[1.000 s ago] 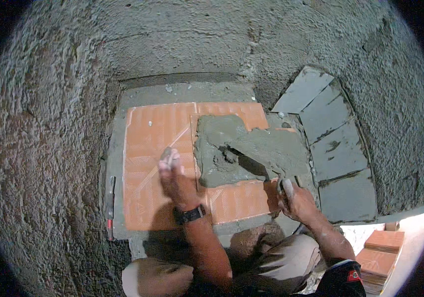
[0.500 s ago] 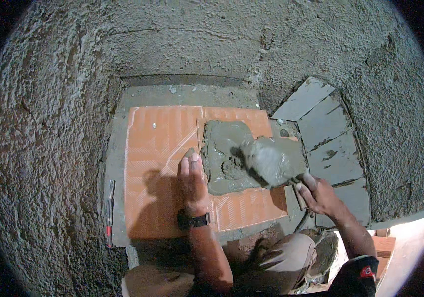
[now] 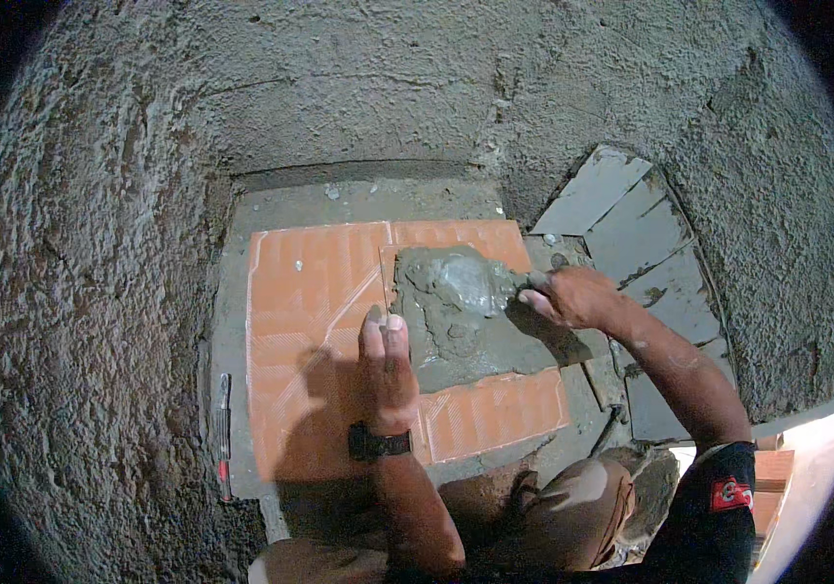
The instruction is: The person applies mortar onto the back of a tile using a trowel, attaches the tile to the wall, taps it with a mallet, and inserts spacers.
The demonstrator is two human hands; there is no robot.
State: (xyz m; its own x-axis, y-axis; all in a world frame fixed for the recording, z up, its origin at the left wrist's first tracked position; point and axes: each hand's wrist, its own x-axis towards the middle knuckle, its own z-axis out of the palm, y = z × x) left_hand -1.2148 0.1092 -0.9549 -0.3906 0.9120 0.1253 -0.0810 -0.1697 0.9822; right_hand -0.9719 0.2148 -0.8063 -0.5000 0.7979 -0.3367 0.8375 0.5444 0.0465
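My left hand (image 3: pixel 388 370) has its fingers stretched out at the left edge of an orange tile (image 3: pixel 387 263) coated with thick grey mortar (image 3: pixel 446 346), which sits over other orange tiles (image 3: pixel 295 268) lying face down. My right hand (image 3: pixel 573 297) is closed on the handle of a trowel, its mortar-smeared blade (image 3: pixel 473 284) down in the mortar near the top of the coated tile. Part of the trowel is hidden by mortar and fingers.
Rough grey walls (image 3: pixel 115 253) surround the ledge. Grey tile pieces (image 3: pixel 631 234) lie along the right. A long red-ended tool (image 3: pixel 225 438) lies at the left edge, another tool (image 3: pixel 602 399) at lower right. Orange tiles (image 3: pixel 770 467) are stacked below right. My knees (image 3: pixel 573 506) are under me.
The trowel has moved up across the mortar, now smoothing a shiny patch. My right hand went upward and slightly left from half a second ago. My left hand moved right to the coated tile's edge.
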